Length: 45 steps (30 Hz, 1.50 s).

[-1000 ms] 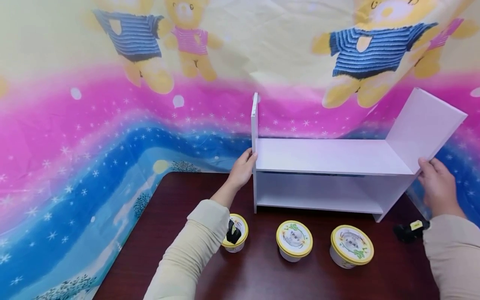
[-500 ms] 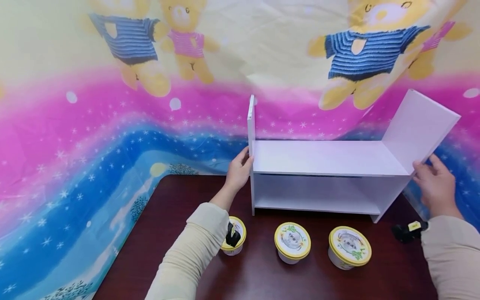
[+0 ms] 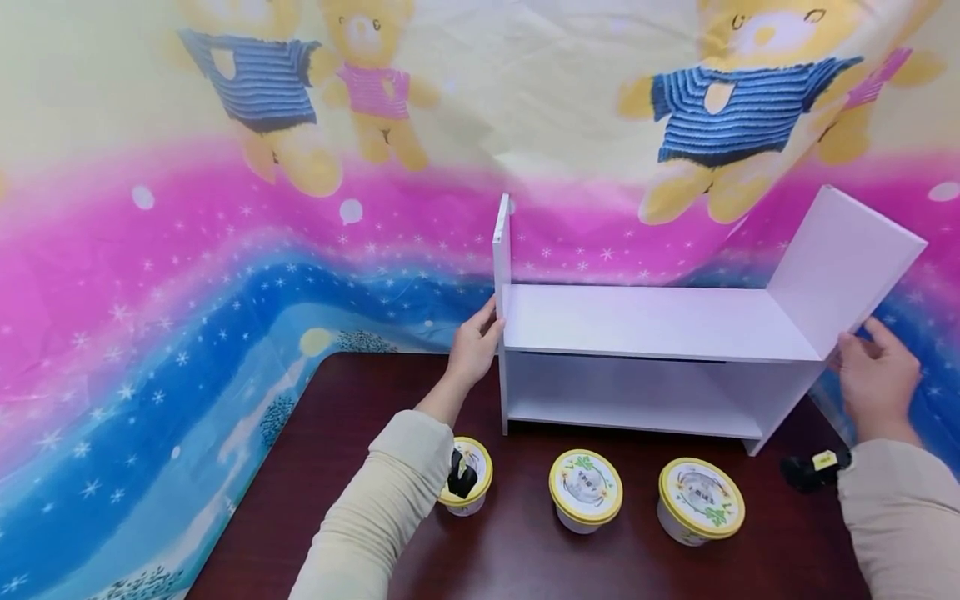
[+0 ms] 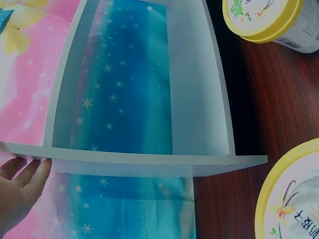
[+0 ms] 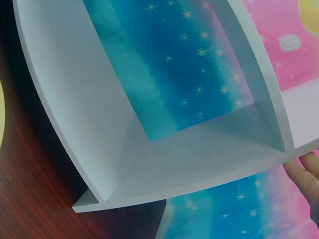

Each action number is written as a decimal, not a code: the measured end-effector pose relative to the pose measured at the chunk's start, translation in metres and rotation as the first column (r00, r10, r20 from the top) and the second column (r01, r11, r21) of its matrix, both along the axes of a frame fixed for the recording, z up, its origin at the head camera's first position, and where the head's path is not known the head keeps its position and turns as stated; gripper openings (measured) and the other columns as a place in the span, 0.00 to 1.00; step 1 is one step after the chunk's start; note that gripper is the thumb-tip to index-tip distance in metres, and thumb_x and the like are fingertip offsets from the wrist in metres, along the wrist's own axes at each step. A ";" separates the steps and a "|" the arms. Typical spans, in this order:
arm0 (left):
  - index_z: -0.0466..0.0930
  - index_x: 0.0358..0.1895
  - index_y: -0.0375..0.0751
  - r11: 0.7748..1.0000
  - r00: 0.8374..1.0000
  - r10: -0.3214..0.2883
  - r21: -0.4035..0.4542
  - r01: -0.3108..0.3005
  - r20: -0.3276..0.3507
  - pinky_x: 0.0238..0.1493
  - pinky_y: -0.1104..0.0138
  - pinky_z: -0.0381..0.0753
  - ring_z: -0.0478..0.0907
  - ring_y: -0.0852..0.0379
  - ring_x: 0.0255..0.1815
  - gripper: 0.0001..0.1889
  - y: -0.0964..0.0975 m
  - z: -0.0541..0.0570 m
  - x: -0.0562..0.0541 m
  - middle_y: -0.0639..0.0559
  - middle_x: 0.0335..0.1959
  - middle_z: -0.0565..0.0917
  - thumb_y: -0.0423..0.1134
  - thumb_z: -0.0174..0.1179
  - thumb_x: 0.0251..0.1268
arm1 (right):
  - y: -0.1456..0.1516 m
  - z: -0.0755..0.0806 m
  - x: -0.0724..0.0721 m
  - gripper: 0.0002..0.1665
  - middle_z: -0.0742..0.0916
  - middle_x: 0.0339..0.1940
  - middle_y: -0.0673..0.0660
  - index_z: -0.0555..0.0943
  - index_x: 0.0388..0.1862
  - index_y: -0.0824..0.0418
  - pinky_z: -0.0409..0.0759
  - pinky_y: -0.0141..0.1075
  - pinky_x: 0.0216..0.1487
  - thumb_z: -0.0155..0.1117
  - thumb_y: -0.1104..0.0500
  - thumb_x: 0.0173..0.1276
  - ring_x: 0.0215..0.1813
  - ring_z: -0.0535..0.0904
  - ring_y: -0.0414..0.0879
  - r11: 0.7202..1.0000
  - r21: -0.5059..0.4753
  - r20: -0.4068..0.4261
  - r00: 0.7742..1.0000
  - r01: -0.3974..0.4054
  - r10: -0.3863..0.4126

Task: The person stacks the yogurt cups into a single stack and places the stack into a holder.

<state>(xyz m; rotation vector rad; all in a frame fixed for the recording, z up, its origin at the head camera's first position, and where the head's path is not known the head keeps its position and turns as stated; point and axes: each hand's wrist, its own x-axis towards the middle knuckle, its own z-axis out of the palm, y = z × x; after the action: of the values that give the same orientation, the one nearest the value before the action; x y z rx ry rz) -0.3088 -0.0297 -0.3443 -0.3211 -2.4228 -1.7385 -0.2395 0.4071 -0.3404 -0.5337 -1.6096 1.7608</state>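
Observation:
A white two-level shelf (image 3: 637,321) with raised side panels stands at the back of the dark wooden table (image 3: 360,467). At its left panel my left hand (image 3: 472,346) grips the front edge, about level with the middle board. My right hand (image 3: 879,375) grips the taller right panel's edge at similar height, thumb at the front and fingers passing behind it. Fingertips of the left hand (image 4: 25,184) show against the panel's outer side in the left wrist view. Two fingers of the right hand (image 5: 304,172) do likewise in the right wrist view.
Three lidded tubs with yellow rims stand before the shelf: left (image 3: 468,471), middle (image 3: 585,490) and right (image 3: 701,500). The left one has a black object (image 3: 461,475) in front of its lid. Another black object (image 3: 813,469) lies beside the right sleeve. A bear-printed cloth (image 3: 420,208) hangs behind.
The head view has shifted slightly. The shelf's right end and my right hand sit a little nearer to me. Both hands keep their places on the side panels.

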 end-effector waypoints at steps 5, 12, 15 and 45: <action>0.60 0.62 0.54 0.999 0.999 0.032 0.000 -0.032 -0.015 0.44 0.67 0.71 0.68 0.58 0.53 0.23 -0.002 0.001 0.001 0.51 0.56 0.69 0.41 0.49 0.62 | -0.009 0.004 0.006 0.24 0.79 0.17 0.40 0.71 0.56 0.57 0.70 0.19 0.18 0.53 0.68 0.60 0.17 0.75 0.29 1.000 -0.026 -0.035 0.999 0.003 -0.004; 0.62 0.61 0.54 0.997 0.997 0.072 -0.014 -0.072 -0.037 0.42 0.67 0.73 0.71 0.58 0.50 0.23 -0.009 0.000 0.001 0.50 0.55 0.70 0.39 0.51 0.61 | -0.021 0.008 0.010 0.24 0.79 0.16 0.41 0.71 0.56 0.59 0.70 0.20 0.18 0.53 0.69 0.58 0.17 0.75 0.30 0.998 -0.063 -0.048 0.999 -0.014 0.011; 0.62 0.61 0.54 0.997 0.995 0.081 -0.009 -0.081 -0.050 0.41 0.67 0.73 0.71 0.58 0.50 0.23 -0.013 0.001 0.000 0.50 0.54 0.71 0.39 0.51 0.61 | -0.024 0.006 0.006 0.25 0.78 0.17 0.40 0.71 0.56 0.57 0.69 0.19 0.18 0.54 0.68 0.59 0.18 0.74 0.28 1.000 -0.017 -0.015 1.000 0.017 -0.018; 0.61 0.61 0.54 0.990 0.991 0.131 0.048 -0.130 -0.013 0.42 0.60 0.73 0.70 0.56 0.51 0.23 -0.085 0.002 0.007 0.48 0.55 0.70 0.38 0.50 0.62 | -0.083 -0.009 -0.012 0.24 0.80 0.43 0.56 0.68 0.58 0.52 0.71 0.20 0.30 0.53 0.58 0.62 0.32 0.76 0.29 0.929 0.369 0.143 0.989 -0.032 -0.023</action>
<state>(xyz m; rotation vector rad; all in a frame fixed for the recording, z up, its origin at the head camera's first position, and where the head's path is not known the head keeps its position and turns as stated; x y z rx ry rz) -0.3021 -0.1148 -0.3422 -0.1661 -2.3310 -1.7271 -0.2517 0.3237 -0.3494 -0.4827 -1.9891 1.3940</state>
